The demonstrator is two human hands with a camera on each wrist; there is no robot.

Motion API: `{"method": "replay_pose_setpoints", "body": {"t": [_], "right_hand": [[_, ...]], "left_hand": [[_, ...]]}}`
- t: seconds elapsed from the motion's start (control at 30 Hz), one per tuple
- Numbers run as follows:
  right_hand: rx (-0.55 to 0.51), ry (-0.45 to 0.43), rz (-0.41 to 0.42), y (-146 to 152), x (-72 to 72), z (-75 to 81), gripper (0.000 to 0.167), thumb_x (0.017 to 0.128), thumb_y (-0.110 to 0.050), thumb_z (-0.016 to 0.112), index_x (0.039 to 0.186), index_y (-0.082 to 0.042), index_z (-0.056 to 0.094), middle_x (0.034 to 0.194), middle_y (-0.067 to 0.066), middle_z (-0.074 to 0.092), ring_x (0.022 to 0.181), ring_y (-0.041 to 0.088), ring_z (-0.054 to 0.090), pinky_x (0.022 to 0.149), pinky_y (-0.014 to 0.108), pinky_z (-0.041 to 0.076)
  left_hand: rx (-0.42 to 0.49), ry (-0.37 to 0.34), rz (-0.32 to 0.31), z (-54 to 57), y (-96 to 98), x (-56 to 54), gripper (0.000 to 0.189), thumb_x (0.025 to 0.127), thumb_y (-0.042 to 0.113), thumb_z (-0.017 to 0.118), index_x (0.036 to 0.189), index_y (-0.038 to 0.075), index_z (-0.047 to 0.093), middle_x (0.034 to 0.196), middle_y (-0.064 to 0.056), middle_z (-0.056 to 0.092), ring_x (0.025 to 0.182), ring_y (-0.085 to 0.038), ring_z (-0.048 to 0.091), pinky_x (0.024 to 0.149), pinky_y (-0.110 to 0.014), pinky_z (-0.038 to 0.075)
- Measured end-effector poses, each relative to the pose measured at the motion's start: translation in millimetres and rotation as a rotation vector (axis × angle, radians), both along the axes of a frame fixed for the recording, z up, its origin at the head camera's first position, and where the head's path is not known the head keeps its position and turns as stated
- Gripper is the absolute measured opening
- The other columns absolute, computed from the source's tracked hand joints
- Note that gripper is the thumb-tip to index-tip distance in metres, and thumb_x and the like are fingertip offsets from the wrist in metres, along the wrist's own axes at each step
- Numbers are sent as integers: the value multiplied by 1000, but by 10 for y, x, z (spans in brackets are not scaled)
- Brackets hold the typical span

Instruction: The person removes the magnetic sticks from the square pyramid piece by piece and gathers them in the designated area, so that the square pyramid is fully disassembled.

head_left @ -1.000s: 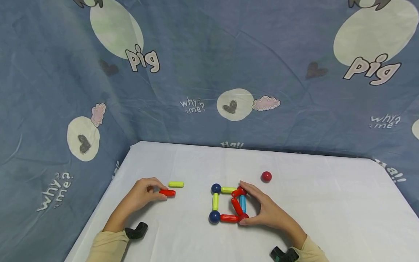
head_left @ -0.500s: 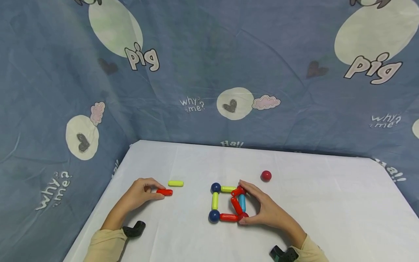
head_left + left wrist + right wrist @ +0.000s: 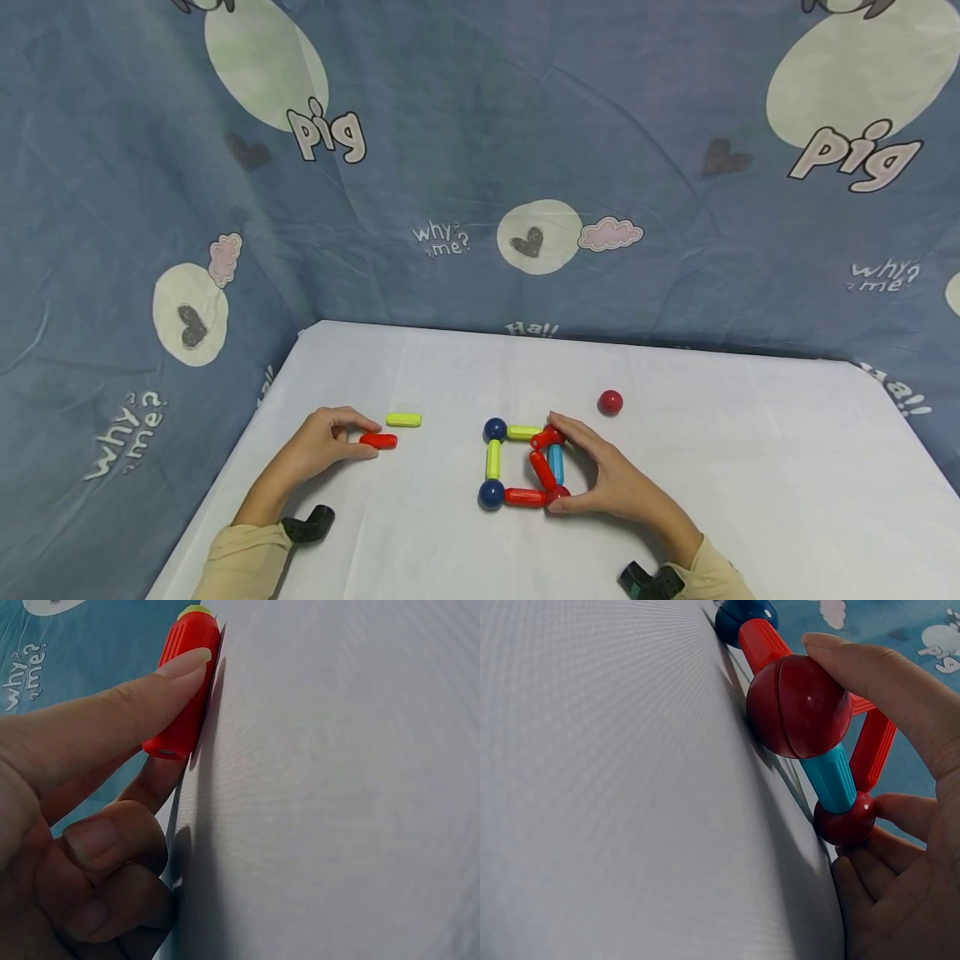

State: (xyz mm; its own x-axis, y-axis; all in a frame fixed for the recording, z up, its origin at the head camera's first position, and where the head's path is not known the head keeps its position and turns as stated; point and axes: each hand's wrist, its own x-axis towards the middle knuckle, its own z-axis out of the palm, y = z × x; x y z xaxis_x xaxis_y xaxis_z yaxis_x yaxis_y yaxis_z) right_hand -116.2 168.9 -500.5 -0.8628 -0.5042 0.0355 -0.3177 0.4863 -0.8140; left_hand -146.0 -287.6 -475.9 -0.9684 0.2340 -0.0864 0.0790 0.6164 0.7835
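My left hand (image 3: 322,446) pinches a red magnetic stick (image 3: 379,441) between thumb and fingers, low over the white table. The stick's grooved side shows in the left wrist view. A loose yellow-green stick (image 3: 403,420) lies just beyond it. My right hand (image 3: 618,479) spans the right side of a square of magnetic sticks and balls, thumb on the near red ball (image 3: 799,706), fingers at the far red ball (image 3: 844,819). A light blue stick (image 3: 829,778) joins these balls. Two more red sticks (image 3: 542,471) angle from them. Dark blue balls (image 3: 491,495) form the left corners.
A single red ball (image 3: 611,402) rests behind the square, to its right. White cloth covers the table (image 3: 720,467). A blue printed curtain (image 3: 450,167) hangs along the back and left sides.
My left hand has shifted slightly left with the red magnetic stick in its pinch. The right hand and the square stay in place.
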Motion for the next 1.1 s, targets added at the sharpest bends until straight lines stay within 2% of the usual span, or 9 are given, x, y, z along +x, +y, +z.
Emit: {"method": "replay_pose_setpoints", "body": {"t": [0.17, 0.3, 0.4, 0.6, 0.7, 0.87, 0.97, 1.1], "right_hand": [[-1, -3, 0, -3, -2, -3, 104, 74, -45, 90, 161, -23, 36, 165, 3, 40, 150, 33, 40, 115, 64, 38], [-3, -7, 1, -6, -4, -4, 104, 75, -45, 90, 161, -22, 36, 165, 4, 40, 150, 34, 40, 115, 65, 38], [-1, -9, 0, -7, -3, -1, 104, 75, -45, 90, 161, -22, 36, 165, 5, 40, 150, 35, 40, 114, 66, 38], [0, -8, 2, -1, 2, 14, 105, 74, -47, 90, 161, -21, 36, 165, 5, 40, 150, 34, 41, 115, 65, 37], [4, -1, 3, 3, -3, 5, 105, 74, -47, 90, 161, -21, 36, 165, 5, 40, 150, 34, 41, 115, 66, 37], [8, -2, 1, 1, -9, -10, 105, 74, -48, 90, 161, -21, 36, 165, 6, 40, 150, 36, 41, 114, 68, 37], [5, -8, 0, 1, -6, -4, 105, 74, -47, 90, 161, -22, 36, 165, 6, 40, 150, 36, 41, 114, 68, 36], [2, -13, 0, 0, -7, 0, 105, 74, -46, 90, 161, -22, 36, 165, 6, 39, 150, 35, 41, 114, 68, 37]], "left_hand": [[13, -2, -3, 7, -4, 3, 37, 76, 14, 91, 109, 5, 79, 100, -11, 73, 56, -7, 40, 52, -23, 34], [0, -3, 22, 18, -13, 8, 40, 74, 17, 93, 110, 7, 79, 73, -4, 61, 53, -7, 38, 49, -23, 31], [-12, 9, 38, 36, -7, 6, 39, 74, 19, 93, 109, 9, 79, 62, 0, 49, 51, -7, 37, 49, -23, 30], [27, 71, 22, 135, 84, 3, 30, 79, 21, 90, 105, 12, 80, 68, -4, 61, 52, -5, 41, 49, -23, 36], [64, 111, -18, 198, 193, 3, 30, 79, 21, 90, 106, 12, 80, 78, -7, 68, 54, -5, 44, 49, -23, 38], [106, 180, -123, 292, 426, -6, 36, 80, 19, 89, 114, 11, 78, 104, -7, 74, 61, -9, 57, 50, -24, 44], [114, 195, -190, 357, 603, -23, 38, 81, 18, 88, 117, 14, 77, 107, -10, 74, 65, -10, 60, 53, -24, 46], [106, 218, -284, 443, 885, -63, 39, 81, 18, 88, 118, 20, 77, 105, -11, 74, 67, -6, 55, 58, -22, 46]]}}
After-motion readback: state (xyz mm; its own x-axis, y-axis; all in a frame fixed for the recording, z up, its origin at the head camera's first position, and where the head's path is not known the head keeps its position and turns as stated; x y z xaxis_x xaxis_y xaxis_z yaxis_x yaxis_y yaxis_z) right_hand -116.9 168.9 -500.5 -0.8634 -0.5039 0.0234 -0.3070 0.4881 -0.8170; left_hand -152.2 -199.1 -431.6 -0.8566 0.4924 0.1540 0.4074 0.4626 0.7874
